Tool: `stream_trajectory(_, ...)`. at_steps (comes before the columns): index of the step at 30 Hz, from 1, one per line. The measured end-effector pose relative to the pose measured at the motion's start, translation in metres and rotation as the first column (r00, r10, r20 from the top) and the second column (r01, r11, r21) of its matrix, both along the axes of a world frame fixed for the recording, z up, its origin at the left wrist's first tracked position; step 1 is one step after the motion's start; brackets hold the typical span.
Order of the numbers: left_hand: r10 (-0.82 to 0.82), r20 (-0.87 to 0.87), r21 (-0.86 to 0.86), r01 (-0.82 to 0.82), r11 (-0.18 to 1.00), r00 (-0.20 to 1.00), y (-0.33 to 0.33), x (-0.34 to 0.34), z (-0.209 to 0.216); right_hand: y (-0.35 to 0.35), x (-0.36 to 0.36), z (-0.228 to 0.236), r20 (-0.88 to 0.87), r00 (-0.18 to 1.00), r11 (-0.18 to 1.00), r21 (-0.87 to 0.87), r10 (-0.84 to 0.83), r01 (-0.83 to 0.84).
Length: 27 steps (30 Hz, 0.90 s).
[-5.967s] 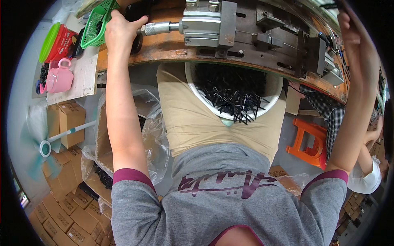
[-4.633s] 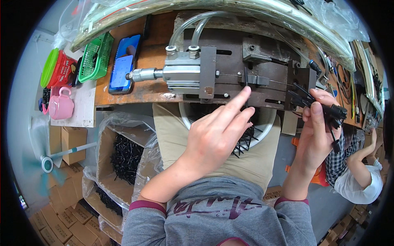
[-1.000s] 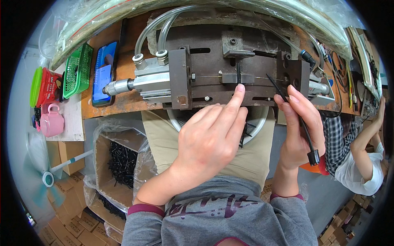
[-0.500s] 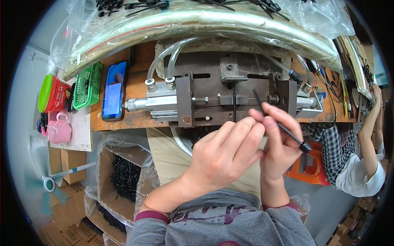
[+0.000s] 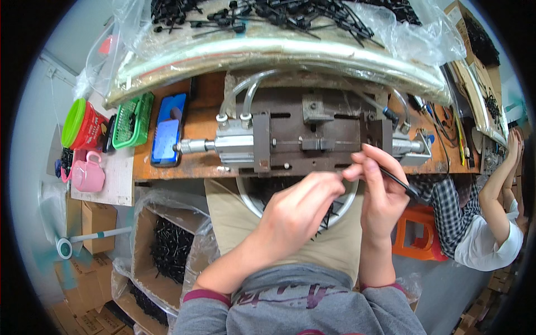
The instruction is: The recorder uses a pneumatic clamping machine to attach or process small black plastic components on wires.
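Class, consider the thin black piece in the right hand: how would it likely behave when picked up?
The black piece is probably light, being so slender. It may be fairly stiff: it juts straight from the right hand without visible sagging.

Workshop, small-scale mfg. type: metal jig (image 5: 343, 127) w/ a cyl. at each end & clear hoses (image 5: 248, 103) sits along near edge of wooden table (image 5: 206, 111). Black plastic parts (image 5: 335, 21) piled beyond far edge; more fill a lined carton (image 5: 146, 234) below near L corner. Cardboard boxes (image 5: 84, 279) on floor, lower L. Co-worker (image 5: 486, 240) past R end, hands at 2nd work surface (image 5: 479, 100).
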<state>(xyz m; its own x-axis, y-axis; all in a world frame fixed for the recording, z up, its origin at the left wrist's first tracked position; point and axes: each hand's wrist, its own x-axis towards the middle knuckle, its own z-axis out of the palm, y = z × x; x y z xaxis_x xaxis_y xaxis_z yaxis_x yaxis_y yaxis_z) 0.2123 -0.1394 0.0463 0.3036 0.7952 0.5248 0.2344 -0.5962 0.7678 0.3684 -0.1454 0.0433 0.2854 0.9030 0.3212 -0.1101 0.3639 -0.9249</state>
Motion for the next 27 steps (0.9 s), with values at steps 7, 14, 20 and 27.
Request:
stream_trajectory(7, 0.148, 0.039, 0.107, -0.151, 0.983, 0.988, 0.008, -0.023, 0.007, 0.012, 0.021, -0.009, 0.310, 0.940, 0.976, 0.202, -0.143, 0.081)
stream_trajectory(14, -0.022, -0.223, -0.198, -0.023, 0.980, 0.975, -0.022, -0.035, -0.075, -0.001, 0.046, -0.012, 0.212, 0.970, 0.967, 0.198, 0.116, -0.159)
stream_trajectory(20, 0.001, -0.323, -0.084, -0.029, 0.996, 0.946, -0.012, 0.007, -0.144, -0.009, 0.057, -0.008, 0.325, 0.944, 0.975, 0.221, -0.057, -0.017)
stream_trajectory(27, -0.020, -0.733, 0.183, 0.225, 0.957, 0.680, 0.011, 0.067, -0.215, -0.016, 0.047, -0.014, 0.432, 0.902, 0.961, 0.260, -0.025, -0.098)
